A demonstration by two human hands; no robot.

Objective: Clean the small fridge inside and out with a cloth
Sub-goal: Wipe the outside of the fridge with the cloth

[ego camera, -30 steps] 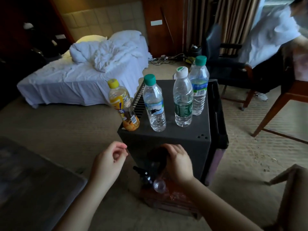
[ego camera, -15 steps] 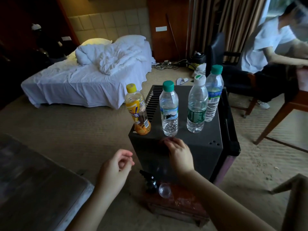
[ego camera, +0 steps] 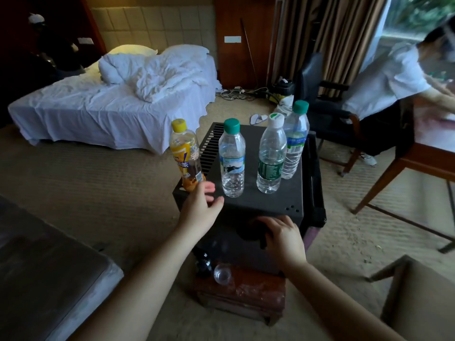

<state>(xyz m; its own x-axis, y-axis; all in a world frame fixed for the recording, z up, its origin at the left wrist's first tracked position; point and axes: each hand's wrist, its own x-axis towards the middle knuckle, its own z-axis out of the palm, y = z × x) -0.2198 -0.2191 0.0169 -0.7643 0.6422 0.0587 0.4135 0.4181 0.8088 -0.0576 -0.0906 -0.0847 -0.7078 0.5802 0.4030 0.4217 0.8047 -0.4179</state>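
The small fridge (ego camera: 246,203) stands in front of the person, with four bottles on top. The right hand (ego camera: 283,238) grasps a dark cloth (ego camera: 248,233) at its near top edge. The left hand (ego camera: 199,207), its grip released, hovers just beside the yellow-capped bottle (ego camera: 186,156). A wipe or nudge could topple the bottles.

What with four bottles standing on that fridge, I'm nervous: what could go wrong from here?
The left hand is close to the yellow-capped bottle at the left edge of the fridge; a nudge might tip it off. The right hand holds the cloth at the front edge; hard wiping could topple the three water bottles.
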